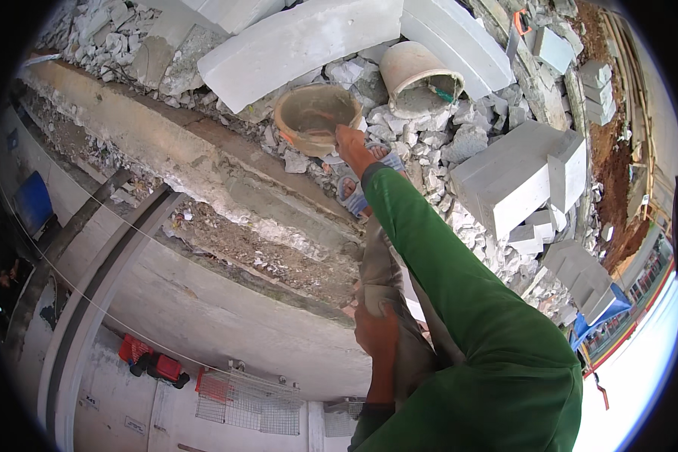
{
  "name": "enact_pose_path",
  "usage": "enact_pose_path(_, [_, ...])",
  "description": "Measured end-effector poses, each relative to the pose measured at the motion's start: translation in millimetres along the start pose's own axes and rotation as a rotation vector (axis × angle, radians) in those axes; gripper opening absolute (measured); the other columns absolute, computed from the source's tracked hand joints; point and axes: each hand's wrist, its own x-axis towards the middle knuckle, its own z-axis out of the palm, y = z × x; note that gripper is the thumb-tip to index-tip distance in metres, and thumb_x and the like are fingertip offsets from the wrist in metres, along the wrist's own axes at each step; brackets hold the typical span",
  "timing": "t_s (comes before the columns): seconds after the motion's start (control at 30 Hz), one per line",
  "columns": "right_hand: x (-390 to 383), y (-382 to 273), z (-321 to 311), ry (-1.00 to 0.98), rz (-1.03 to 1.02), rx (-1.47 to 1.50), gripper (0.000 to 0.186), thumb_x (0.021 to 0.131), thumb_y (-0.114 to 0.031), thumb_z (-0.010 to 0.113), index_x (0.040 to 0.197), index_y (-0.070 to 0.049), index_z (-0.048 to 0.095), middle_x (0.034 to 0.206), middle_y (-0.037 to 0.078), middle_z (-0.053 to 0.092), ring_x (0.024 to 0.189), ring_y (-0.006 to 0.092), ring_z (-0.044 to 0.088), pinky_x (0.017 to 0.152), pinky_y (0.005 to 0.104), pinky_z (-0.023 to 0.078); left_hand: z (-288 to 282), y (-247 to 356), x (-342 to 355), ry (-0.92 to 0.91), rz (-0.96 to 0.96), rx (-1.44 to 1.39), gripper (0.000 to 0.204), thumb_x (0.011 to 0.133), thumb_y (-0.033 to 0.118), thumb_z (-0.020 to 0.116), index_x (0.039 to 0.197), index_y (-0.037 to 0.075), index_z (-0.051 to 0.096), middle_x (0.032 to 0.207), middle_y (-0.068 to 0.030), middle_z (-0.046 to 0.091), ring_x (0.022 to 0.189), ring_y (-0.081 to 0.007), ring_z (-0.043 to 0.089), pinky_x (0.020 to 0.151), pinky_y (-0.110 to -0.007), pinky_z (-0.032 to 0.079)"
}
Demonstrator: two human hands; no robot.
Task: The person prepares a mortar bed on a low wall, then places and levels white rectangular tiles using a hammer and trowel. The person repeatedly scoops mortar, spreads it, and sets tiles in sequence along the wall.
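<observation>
My right hand, at the end of a green sleeve, closes on the near right rim of a round mortar bucket. The bucket is crusted, and its inside is coated grey; how much it holds I cannot tell. It stands upright on rubble beside a rough concrete ledge. My left hand rests against my grey trouser leg near the knee, holding no object; some of its fingers are hidden. Just below the bucket show my feet in blue-grey sandals. A second bucket, pale and crusted, lies tipped on its side behind, with something green inside.
Large light-grey blocks lie behind the buckets, and more blocks sit on the right. Broken rubble surrounds my feet. The concrete ledge drops on the left toward a lower area with a metal beam. An orange-handled saw stands far right.
</observation>
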Motion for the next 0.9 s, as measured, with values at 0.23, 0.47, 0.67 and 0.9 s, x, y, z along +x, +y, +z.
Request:
enact_pose_path(0.23, [-225.2, -45.8, -190.4, -0.167, -0.143, 0.079, 0.018, 0.091, -0.016, 0.076, 0.097, -0.001, 0.067, 0.077, 0.006, 0.063, 0.057, 0.0171, 0.059, 0.045, 0.0335, 0.046, -27.4, -31.9, 12.3, 0.044, 0.32, -0.322, 0.06, 0.096, 0.036, 0.067, 0.138, -0.006, 0.058, 0.13, -0.0266, 0.067, 0.109, -0.0396, 0.07, 0.099, -0.048, 0.052])
enact_pose_path(0.47, [-396.8, -63.9, -477.5, 0.129, -0.515, 0.009, 0.032, 0.089, -0.026, 0.079, 0.103, 0.002, 0.074, 0.079, 0.007, 0.071, 0.061, 0.0171, 0.065, 0.052, 0.0317, 0.05, -134.1, -89.6, 60.4, -0.472, 0.329, -0.275, 0.042, 0.094, 0.021, 0.068, 0.127, -0.005, 0.066, 0.111, -0.0136, 0.073, 0.098, -0.0246, 0.073, 0.08, -0.036, 0.057])
enact_pose_path(0.67, [-511.1, 57.3, -657.7, 0.887, -0.319, -0.014, 0.053, 0.08, -0.034, 0.078, 0.115, 0.005, 0.07, 0.11, 0.028, 0.074, 0.108, 0.0445, 0.072, 0.094, 0.0499, 0.056, -270.1, -62.6, 105.6, -0.486, 0.225, -0.018, 0.022, 0.094, 0.018, 0.067, 0.107, 0.0, 0.068, 0.084, -0.0097, 0.067, 0.071, -0.0267, 0.07, 0.054, -0.035, 0.053])
enact_pose_path(0.9, [-607.3, 206.7, -713.2, 1.381, -0.198, 0.734, 0.04, 0.088, -0.022, 0.078, 0.113, 0.007, 0.069, 0.104, 0.024, 0.075, 0.099, 0.0367, 0.072, 0.088, 0.0454, 0.054, -368.2, 69.8, 122.2, -0.18, 0.471, -0.109, 0.04, 0.098, 0.029, 0.063, 0.13, 0.005, 0.063, 0.119, -0.011, 0.069, 0.103, -0.0307, 0.07, 0.083, -0.046, 0.051])
